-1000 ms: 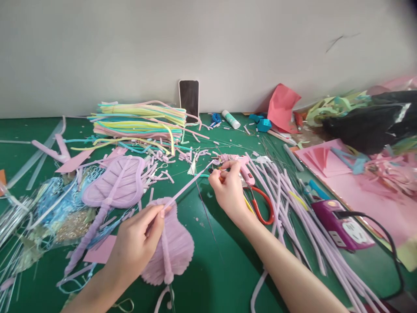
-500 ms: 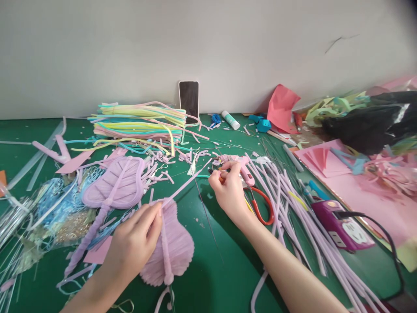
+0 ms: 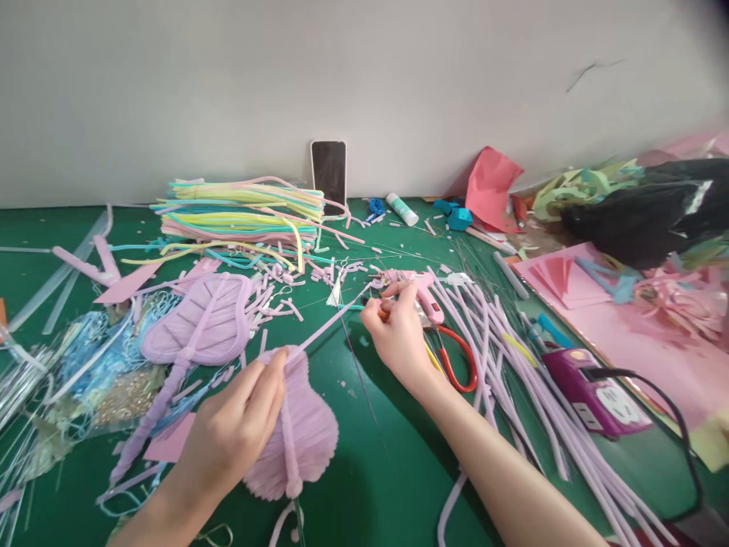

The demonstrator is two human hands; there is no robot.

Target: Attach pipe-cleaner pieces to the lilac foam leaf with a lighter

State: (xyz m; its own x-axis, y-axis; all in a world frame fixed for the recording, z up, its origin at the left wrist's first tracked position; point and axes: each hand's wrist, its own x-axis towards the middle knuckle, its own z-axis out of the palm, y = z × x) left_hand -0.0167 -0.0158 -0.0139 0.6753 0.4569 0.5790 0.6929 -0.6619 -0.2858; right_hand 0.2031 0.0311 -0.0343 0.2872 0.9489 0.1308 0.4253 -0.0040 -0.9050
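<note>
My left hand (image 3: 242, 422) is closed, pinching a lilac pipe cleaner (image 3: 327, 330) between thumb and fingers. The strip slants up and away toward my right hand (image 3: 392, 327), whose fingers are curled round a small orange-handled tool (image 3: 385, 310), mostly hidden. The strip's far end lies close to the tool's dark tip; contact is unclear. Below my left hand lies a lilac fan-shaped piece (image 3: 310, 433) of pipe cleaners with a thick central rib. A similar leaf-shaped fan (image 3: 199, 319) with a wrapped handle lies to the left. Red-handled scissors (image 3: 460, 357) rest beside my right wrist.
Lilac pipe cleaners (image 3: 547, 403) spread across the right side, near a pink glue gun (image 3: 428, 298) and a purple power strip (image 3: 598, 395). Behind are a multicoloured bundle (image 3: 239, 220), a phone (image 3: 329, 173) and a glue stick (image 3: 402, 209). Blue tassels (image 3: 96, 349) lie left.
Very little differs. The whole view has shifted slightly left. Both hands keep their grips, and the lilac pipe cleaner remains stretched between them at about the same slant.
</note>
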